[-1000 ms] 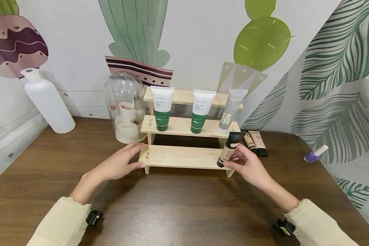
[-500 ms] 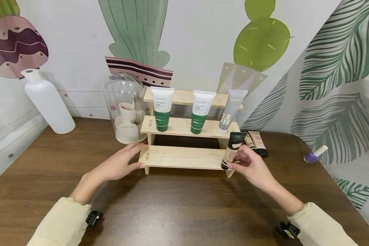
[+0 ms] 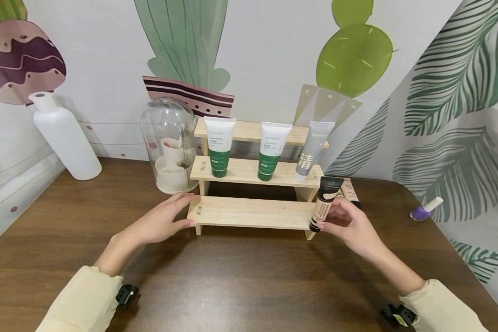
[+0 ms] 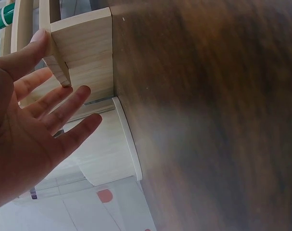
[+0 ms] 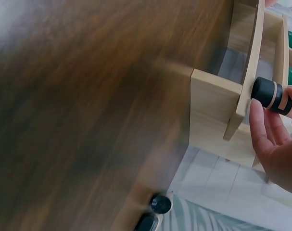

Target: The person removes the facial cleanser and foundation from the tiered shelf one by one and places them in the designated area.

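Observation:
In the head view, my right hand (image 3: 355, 229) pinches a beige cosmetic tube (image 3: 323, 207) with a black cap and black crimped end. It stands nearly upright, cap down, at the right end of the bottom step of a wooden tiered rack (image 3: 249, 212). The right wrist view shows the black cap (image 5: 263, 91) right at the step's surface. My left hand (image 3: 159, 222) touches the left end of that step; in the left wrist view its fingers (image 4: 71, 107) are spread, with the thumb at the wood. Two white-and-green tubes (image 3: 268, 152) and a grey tube (image 3: 314, 150) stand on the middle step.
Beige tubes (image 3: 348, 190) lie behind my right hand. A purple nail polish bottle (image 3: 425, 210) lies at the far right. Left of the rack is a clear dome (image 3: 166, 122) over white cups, then a white bottle (image 3: 68, 138) against the wall.
My right hand has moved the beige tube rightward along the bottom step to its right end, now overlapping the lying tubes more. My left hand has stayed put.

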Demonstrator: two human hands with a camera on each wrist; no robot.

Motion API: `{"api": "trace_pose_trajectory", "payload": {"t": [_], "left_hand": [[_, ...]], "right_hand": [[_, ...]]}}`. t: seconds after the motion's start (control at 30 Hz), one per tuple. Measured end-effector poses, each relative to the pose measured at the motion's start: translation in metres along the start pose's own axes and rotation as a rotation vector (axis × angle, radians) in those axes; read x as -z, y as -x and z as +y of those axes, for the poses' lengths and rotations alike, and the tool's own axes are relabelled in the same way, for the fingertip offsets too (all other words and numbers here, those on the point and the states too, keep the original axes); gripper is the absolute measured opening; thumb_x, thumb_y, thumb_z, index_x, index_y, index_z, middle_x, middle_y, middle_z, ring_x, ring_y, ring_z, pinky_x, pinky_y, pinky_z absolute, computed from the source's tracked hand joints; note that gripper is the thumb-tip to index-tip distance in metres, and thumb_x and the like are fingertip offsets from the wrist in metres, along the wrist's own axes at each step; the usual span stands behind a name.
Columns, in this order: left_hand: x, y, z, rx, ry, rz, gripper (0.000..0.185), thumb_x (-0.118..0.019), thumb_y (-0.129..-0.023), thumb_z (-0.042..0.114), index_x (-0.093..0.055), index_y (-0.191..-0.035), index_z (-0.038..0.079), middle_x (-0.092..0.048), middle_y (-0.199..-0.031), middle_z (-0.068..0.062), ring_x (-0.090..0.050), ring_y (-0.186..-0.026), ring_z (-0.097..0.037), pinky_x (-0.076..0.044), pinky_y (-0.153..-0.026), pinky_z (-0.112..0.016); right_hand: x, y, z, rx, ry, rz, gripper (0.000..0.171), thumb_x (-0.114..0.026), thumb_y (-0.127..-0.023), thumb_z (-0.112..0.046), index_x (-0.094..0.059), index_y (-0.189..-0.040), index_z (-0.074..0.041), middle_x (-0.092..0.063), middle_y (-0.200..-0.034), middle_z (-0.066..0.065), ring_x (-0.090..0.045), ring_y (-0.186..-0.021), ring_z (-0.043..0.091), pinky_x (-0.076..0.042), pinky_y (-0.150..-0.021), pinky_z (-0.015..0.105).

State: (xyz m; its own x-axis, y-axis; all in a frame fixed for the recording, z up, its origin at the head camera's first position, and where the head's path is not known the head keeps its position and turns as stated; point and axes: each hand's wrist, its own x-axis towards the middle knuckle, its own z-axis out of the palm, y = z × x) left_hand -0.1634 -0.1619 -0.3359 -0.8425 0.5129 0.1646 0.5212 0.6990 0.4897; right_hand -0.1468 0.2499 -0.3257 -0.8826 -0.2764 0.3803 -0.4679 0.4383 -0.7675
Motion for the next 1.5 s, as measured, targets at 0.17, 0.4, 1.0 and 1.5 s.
{"api": "trace_pose_trajectory", "payload": {"t": [0.17,0.4,1.0,1.5], "left_hand": [[0.001,0.0,0.001,-0.001,0.002,0.0,0.052,-0.065,-0.084,0.014,-0.045,-0.13,0.0,-0.038,-0.134,-0.026,-0.039,-0.121,-0.041,-0.033,-0.097,-0.054],[0.002,-0.001,0.001,-0.005,-0.003,0.002,0.053,-0.066,-0.084,0.014,-0.044,-0.13,0.0,-0.038,-0.134,-0.026,-0.038,-0.121,-0.041,-0.033,-0.097,-0.054],[0.002,-0.001,0.0,-0.01,0.002,0.006,0.052,-0.065,-0.084,0.014,-0.045,-0.13,-0.001,-0.039,-0.133,-0.026,-0.039,-0.121,-0.041,-0.032,-0.097,-0.054],[0.001,-0.001,0.0,-0.004,-0.011,-0.001,0.051,-0.066,-0.084,0.014,-0.046,-0.128,-0.002,-0.039,-0.133,-0.026,-0.039,-0.12,-0.041,-0.033,-0.097,-0.054]], "right_hand": [[0.009,0.003,0.001,0.011,0.006,0.016,0.038,-0.071,-0.07,0.012,-0.053,-0.101,0.002,-0.066,-0.082,0.002,-0.062,-0.074,0.007,-0.048,-0.063,0.018],[0.022,0.005,0.005,0.016,-0.007,0.03,0.04,-0.068,-0.07,0.017,-0.05,-0.103,0.005,-0.066,-0.083,-0.001,-0.062,-0.074,0.007,-0.05,-0.061,0.02],[0.066,0.005,0.036,-0.106,-0.288,0.051,0.038,-0.059,-0.078,0.019,-0.054,-0.107,-0.004,-0.065,-0.081,0.003,-0.062,-0.067,0.011,-0.052,-0.053,0.026],[0.106,0.003,0.085,-0.371,-0.214,0.014,0.027,-0.059,-0.087,0.0,-0.05,-0.107,-0.016,-0.067,-0.082,-0.004,-0.064,-0.072,0.008,-0.053,-0.055,0.028]]}}
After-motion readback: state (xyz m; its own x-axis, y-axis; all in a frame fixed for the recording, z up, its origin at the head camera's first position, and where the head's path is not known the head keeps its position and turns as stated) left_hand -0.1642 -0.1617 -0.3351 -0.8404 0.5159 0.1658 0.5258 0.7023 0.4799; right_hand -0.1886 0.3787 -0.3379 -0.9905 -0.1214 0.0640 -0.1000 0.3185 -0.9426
